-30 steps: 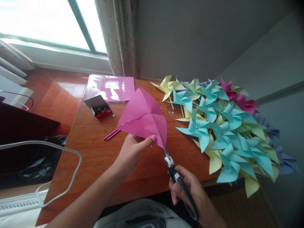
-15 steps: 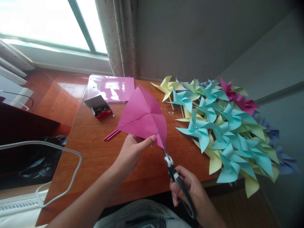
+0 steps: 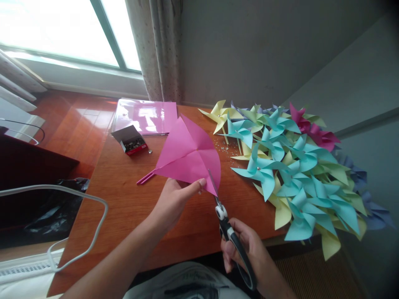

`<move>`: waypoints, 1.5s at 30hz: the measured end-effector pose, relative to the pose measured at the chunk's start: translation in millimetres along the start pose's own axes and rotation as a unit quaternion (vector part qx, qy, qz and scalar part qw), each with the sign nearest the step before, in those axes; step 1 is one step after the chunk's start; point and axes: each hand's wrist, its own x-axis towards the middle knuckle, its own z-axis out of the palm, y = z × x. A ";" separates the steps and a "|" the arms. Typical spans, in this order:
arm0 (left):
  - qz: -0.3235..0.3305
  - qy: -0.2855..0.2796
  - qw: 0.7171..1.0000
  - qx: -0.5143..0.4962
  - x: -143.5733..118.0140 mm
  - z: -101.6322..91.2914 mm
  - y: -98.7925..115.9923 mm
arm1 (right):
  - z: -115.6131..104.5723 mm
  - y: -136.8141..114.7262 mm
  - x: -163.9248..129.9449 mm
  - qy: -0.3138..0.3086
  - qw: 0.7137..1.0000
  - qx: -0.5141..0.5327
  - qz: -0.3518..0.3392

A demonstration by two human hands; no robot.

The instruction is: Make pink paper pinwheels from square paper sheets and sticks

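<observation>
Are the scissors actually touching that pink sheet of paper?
Touching. The head view shows the scissors blades closing over the edge of the pink paper, held by the left hand.

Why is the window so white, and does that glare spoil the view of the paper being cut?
Head view: the window is overexposed, washing out whatever is outside; glare also whitens the plastic folder. The pink paper, left hand, right hand and scissors stay evenly lit and sharp. Straight lines bend toward the frame edges, and the right corners darken.
</observation>
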 end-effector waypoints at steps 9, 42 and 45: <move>-0.014 -0.014 1.000 -0.006 -1.2 -1.0 -2.4 | 0.2 -4.4 -0.3 -0.017 0.999 0.017 -0.021; -0.014 0.007 1.000 -0.025 -1.3 -0.2 -3.0 | 1.3 2.6 3.0 0.004 1.000 0.001 -0.010; -0.015 0.008 1.000 -0.016 -1.7 -0.4 -3.5 | 2.5 2.4 3.8 -0.001 1.000 0.014 -0.014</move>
